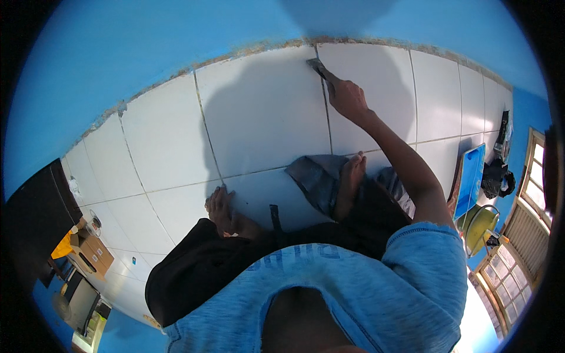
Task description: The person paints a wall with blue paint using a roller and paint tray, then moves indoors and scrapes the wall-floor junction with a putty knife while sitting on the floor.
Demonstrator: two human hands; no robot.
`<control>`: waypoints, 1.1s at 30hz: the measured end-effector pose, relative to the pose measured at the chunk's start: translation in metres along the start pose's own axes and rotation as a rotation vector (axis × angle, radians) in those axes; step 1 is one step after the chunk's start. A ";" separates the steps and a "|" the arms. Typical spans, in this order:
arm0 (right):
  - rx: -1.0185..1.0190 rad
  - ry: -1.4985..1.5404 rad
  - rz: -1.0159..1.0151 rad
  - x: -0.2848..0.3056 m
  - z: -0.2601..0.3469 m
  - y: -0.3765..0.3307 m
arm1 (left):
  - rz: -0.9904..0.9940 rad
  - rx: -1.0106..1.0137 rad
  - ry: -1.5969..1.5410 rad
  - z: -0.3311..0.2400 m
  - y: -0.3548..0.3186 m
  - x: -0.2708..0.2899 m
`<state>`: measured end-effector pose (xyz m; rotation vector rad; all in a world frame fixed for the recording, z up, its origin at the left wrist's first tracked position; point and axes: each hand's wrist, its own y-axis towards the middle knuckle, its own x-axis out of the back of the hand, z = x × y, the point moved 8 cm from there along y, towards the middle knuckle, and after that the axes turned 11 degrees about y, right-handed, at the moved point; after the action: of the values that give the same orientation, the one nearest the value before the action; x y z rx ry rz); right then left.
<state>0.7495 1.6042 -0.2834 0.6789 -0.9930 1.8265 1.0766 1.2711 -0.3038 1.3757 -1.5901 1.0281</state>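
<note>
Two hands: both belonged to the person crouched over the white tiled floor (265, 117), whose grout seam served as the landmark below.
Grout seam (325, 112): a dark line that ran from the blue wall (147, 41) down toward the person's knees.
Right hand (348, 99): reached out at arm's length just right of the seam, fingers closed tight around a scraper.
Scraper (316, 66): a small dark tool, its blade tip pressed to the floor at the far end of the seam, near the rough edge where the tiles met the wall.
Left hand (220, 207): rested well left of the seam, palm down on a tile with fingers spread, holding nothing.
Bare foot (352, 176): lay just right of the seam's near end, on a fold of grey cloth (315, 176).
Blue tray (472, 176): leaned far to the right of the seam, by the wall.
Green bucket (478, 226): stood just below the tray, near a window grille.
Cardboard box (94, 250): sat far left of the seam.
</note>
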 end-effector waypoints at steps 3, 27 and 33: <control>0.068 0.064 -0.063 0.004 0.000 0.007 | 0.003 -0.007 0.031 0.004 0.002 -0.005; 0.118 0.223 0.153 0.043 -0.036 0.018 | -0.008 -0.042 0.002 -0.003 0.003 0.004; 0.144 -0.194 0.283 0.007 -0.027 -0.066 | 0.039 -0.043 0.036 0.003 0.002 -0.004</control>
<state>0.8053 1.6473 -0.2698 0.8513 -1.1382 2.1248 1.0747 1.2698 -0.3085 1.2956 -1.6093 1.0301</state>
